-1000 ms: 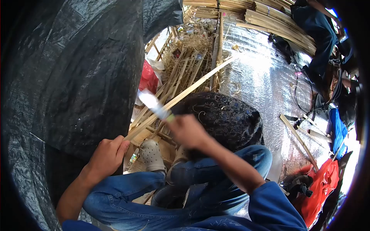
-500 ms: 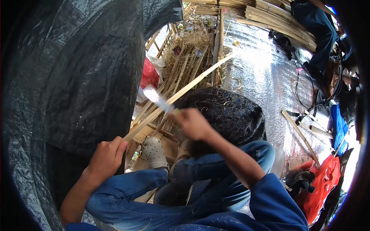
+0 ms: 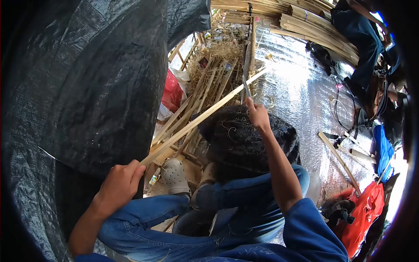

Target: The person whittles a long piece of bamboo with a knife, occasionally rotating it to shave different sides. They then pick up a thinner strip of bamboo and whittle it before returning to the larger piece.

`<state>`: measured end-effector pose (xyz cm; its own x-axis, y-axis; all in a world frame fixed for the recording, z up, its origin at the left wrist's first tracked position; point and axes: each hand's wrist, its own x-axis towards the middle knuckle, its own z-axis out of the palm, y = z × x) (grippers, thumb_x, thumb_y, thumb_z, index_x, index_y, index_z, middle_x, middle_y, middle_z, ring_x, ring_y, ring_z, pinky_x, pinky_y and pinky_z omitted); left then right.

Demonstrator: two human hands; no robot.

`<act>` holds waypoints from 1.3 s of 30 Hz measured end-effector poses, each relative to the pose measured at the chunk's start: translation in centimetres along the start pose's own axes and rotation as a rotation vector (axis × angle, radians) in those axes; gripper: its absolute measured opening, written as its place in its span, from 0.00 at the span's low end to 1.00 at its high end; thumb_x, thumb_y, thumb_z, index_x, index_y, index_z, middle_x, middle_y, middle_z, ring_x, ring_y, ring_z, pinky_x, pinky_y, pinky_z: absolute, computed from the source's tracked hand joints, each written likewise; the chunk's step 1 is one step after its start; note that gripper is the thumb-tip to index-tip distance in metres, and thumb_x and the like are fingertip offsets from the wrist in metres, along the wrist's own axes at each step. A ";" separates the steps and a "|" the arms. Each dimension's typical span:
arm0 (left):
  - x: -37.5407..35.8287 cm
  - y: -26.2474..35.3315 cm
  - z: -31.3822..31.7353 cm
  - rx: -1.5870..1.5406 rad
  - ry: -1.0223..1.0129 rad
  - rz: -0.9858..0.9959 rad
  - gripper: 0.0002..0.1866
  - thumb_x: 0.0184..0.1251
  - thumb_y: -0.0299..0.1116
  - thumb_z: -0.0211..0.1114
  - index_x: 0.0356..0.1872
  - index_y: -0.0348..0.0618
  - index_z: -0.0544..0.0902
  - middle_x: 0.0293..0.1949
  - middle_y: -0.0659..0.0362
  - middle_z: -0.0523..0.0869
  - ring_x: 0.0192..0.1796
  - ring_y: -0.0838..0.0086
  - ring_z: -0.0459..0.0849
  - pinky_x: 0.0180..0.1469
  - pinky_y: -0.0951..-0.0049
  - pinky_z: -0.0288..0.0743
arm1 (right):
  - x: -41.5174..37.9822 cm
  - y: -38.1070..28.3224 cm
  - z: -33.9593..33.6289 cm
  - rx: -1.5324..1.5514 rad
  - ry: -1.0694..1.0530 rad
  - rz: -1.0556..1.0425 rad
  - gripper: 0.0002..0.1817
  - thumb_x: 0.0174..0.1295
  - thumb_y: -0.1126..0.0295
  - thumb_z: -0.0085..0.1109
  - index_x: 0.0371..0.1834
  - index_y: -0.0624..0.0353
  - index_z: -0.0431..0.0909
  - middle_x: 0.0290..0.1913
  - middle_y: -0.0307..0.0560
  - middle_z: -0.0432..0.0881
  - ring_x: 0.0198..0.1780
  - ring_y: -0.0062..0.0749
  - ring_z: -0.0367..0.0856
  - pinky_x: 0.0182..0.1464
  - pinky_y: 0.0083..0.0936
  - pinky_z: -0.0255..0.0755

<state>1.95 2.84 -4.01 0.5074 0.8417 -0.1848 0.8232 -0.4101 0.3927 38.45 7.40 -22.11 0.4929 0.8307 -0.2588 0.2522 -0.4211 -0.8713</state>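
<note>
A long pale bamboo strip (image 3: 196, 121) runs diagonally from lower left to upper right. My left hand (image 3: 123, 182) is closed round its near end, above my left knee. Near the far end, my right hand (image 3: 258, 117) grips the handle of a knife (image 3: 246, 86), whose blade lies against or across the strip. The far tip of the strip looks split or has a sliver standing off it. Below the strip, a dark patterned cloth (image 3: 248, 139) covers something in front of my knees.
Bamboo sticks and shavings (image 3: 214, 74) lie ahead, with bundled bamboo slats (image 3: 318, 32) behind. Dark sheeting (image 3: 104, 87) hangs at the left. A red bag (image 3: 364, 212) and a loose stick (image 3: 340, 161) lie right. Another person's leg (image 3: 360, 39) shows at the upper right.
My right hand and the knife have moved up and to the right along the strip, from near its middle toward its far end. My left hand stays at the near end.
</note>
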 end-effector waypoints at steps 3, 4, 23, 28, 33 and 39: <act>0.8 0.6 -0.2 -0.040 -0.033 -0.032 0.16 0.71 0.34 0.51 0.26 0.33 0.76 0.17 0.46 0.77 0.20 0.58 0.78 0.24 0.64 0.66 | -5.3 -3.3 3.6 0.035 -0.163 -0.184 0.29 0.68 0.47 0.45 0.29 0.67 0.79 0.13 0.39 0.68 0.17 0.25 0.65 0.22 0.28 0.62; 1.0 0.7 0.0 -0.048 -0.038 -0.034 0.16 0.71 0.34 0.51 0.26 0.33 0.76 0.17 0.46 0.77 0.20 0.58 0.78 0.24 0.64 0.66 | -7.8 -2.9 6.5 -0.030 -0.222 -0.362 0.28 0.68 0.49 0.47 0.28 0.67 0.79 0.13 0.44 0.70 0.16 0.28 0.69 0.25 0.31 0.66; 3.1 1.2 -0.4 -0.208 -0.178 -0.083 0.19 0.71 0.38 0.51 0.27 0.32 0.78 0.18 0.47 0.76 0.21 0.63 0.74 0.27 0.66 0.66 | -13.1 -8.6 1.0 -0.233 -0.525 -0.467 0.23 0.68 0.52 0.51 0.27 0.62 0.76 0.14 0.36 0.67 0.18 0.18 0.63 0.20 0.25 0.56; 3.2 1.3 -0.3 -0.111 -0.090 -0.022 0.17 0.69 0.36 0.53 0.25 0.32 0.77 0.22 0.43 0.79 0.28 0.49 0.78 0.31 0.62 0.69 | -12.0 -6.4 2.7 -0.318 -0.485 -0.612 0.24 0.68 0.51 0.48 0.27 0.64 0.77 0.16 0.59 0.71 0.21 0.51 0.73 0.27 0.40 0.65; 2.1 2.0 0.3 0.079 -0.060 -0.072 0.13 0.61 0.37 0.62 0.31 0.36 0.75 0.27 0.44 0.78 0.35 0.45 0.73 0.40 0.55 0.67 | -11.2 -7.5 -0.1 -0.226 -0.242 -0.593 0.27 0.64 0.47 0.50 0.27 0.65 0.75 0.18 0.62 0.74 0.25 0.59 0.75 0.30 0.44 0.68; 1.7 0.8 -0.7 -0.020 -0.053 0.136 0.12 0.68 0.36 0.58 0.33 0.35 0.75 0.20 0.59 0.67 0.25 0.75 0.66 0.27 0.72 0.61 | -9.2 -7.4 -1.4 0.064 -0.094 -0.543 0.24 0.61 0.53 0.57 0.42 0.66 0.69 0.26 0.65 0.78 0.35 0.62 0.79 0.38 0.44 0.72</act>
<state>3.23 4.19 -3.35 0.6270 0.7589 -0.1759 0.7410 -0.5113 0.4353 33.27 2.37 -12.73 0.2288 0.9524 0.2014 0.3971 0.0976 -0.9126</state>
